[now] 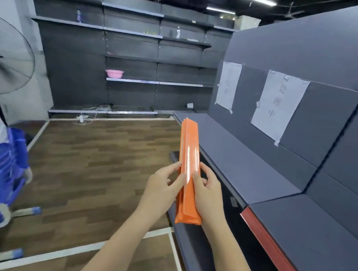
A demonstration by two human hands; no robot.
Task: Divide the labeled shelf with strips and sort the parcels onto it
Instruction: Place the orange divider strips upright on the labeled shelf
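While the strips (188, 166) are held as one orange bundle just left of the shelf (238, 163), their long axis is pointed away from the body, roughly along the shelf's front edge. The bundle's near half is pinched by the left hand (162, 184) and clasped by the right hand (208, 190), which is nearer the shelf. No parcels are seen.
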